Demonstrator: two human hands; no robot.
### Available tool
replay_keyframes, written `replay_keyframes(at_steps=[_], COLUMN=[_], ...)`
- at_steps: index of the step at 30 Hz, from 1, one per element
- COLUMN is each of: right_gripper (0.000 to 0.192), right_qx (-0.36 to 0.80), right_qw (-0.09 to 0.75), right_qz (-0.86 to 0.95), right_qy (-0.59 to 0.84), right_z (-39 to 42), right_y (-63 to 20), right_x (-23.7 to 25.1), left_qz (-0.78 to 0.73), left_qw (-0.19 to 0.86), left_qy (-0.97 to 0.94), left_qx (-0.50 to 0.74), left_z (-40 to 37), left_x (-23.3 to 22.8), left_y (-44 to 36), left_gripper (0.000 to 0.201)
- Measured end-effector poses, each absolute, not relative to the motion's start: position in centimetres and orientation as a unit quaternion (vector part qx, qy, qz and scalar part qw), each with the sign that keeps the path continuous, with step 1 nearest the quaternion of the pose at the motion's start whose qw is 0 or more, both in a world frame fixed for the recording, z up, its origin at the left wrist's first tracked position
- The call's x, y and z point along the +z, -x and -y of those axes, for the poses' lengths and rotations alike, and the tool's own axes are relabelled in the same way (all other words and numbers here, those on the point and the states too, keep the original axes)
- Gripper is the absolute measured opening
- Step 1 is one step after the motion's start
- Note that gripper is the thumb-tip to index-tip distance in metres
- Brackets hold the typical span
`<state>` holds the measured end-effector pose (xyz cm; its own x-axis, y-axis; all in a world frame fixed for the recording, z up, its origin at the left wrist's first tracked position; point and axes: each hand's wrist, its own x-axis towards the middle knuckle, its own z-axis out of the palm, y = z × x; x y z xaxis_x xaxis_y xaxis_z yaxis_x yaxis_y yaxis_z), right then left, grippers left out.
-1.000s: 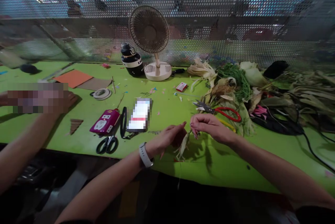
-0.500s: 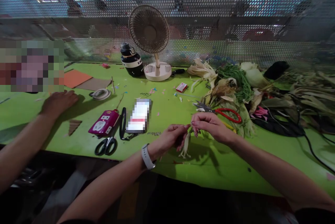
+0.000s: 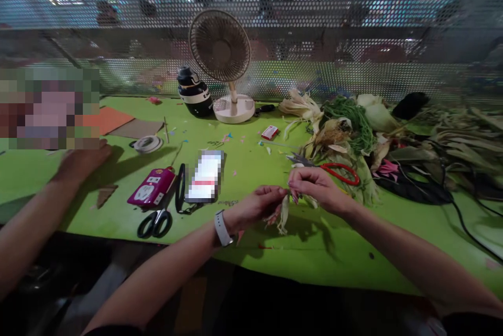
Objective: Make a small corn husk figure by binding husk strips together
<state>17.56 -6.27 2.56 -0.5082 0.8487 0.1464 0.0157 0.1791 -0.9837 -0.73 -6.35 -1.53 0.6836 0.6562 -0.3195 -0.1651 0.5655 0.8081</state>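
Observation:
Over the front of the green table, my left hand [image 3: 264, 204] is closed in a pinch on a pale strip of corn husk [image 3: 283, 219], whose split end hangs below the fingers. My right hand [image 3: 316, 187] meets it fingertip to fingertip, thumb and fingers pinched together. Another pale bit of husk [image 3: 312, 201] shows under the right hand. What lies exactly between the right fingertips is too small to make out. Just beyond that hand lie red-handled scissors [image 3: 340, 171], beside a heap of dried corn husks [image 3: 334, 134].
Left of my hands are a phone [image 3: 205, 176], a purple power socket [image 3: 151, 188] and black-handled scissors [image 3: 154, 224]. Behind stand a fan [image 3: 234, 109] and a black bottle [image 3: 195, 97]. Another person's hand [image 3: 88, 160] rests at left. A black cable [image 3: 473, 231] runs along the right.
The hanging husk has turned and swung slightly, and a pale piece now shows below my right hand. Both hands stay together. The view has shifted a little, and the other person's hand has moved slightly.

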Motion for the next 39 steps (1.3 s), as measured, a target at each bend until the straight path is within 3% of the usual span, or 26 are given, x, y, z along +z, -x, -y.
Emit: replay_keyframes(at_steps=[3, 8, 13, 16, 22, 28, 39], right_gripper=[0.032, 0.032, 0.031, 0.029, 0.026, 0.019, 0.014], right_qx=[0.546, 0.553, 0.541, 0.542, 0.563, 0.479, 0.377], right_qw=[0.399, 0.404, 0.381, 0.382, 0.361, 0.354, 0.334], right_qz=[0.663, 0.654, 0.674, 0.675, 0.69, 0.761, 0.831], right_qy=[0.321, 0.32, 0.328, 0.324, 0.277, 0.256, 0.234], right_z=[6.0, 5.8, 5.9, 5.9, 6.2, 6.2, 5.9], right_y=[-17.8, -18.1, -18.3, -18.5, -18.5, -18.6, -18.4], right_x=[2.5, 2.3, 2.5, 2.6, 2.4, 2.5, 2.2], left_qz=[-0.32, -0.293, -0.278, -0.296, -0.246, -0.329, -0.348], left_qw=[0.83, 0.876, 0.867, 0.848, 0.882, 0.82, 0.783], left_qy=[-0.394, -0.362, -0.362, -0.377, -0.324, -0.332, -0.382], left_qx=[0.232, 0.125, 0.203, 0.224, 0.238, 0.332, 0.346], left_z=[5.7, 5.2, 5.7, 5.8, 5.5, 5.2, 3.9], left_x=[-1.6, -1.6, -1.7, -1.7, -1.8, -2.0, -1.0], left_y=[0.7, 0.6, 0.4, 0.4, 0.1, 0.0, -0.1], left_gripper=[0.029, 0.061, 0.027, 0.019, 0.024, 0.026, 0.027])
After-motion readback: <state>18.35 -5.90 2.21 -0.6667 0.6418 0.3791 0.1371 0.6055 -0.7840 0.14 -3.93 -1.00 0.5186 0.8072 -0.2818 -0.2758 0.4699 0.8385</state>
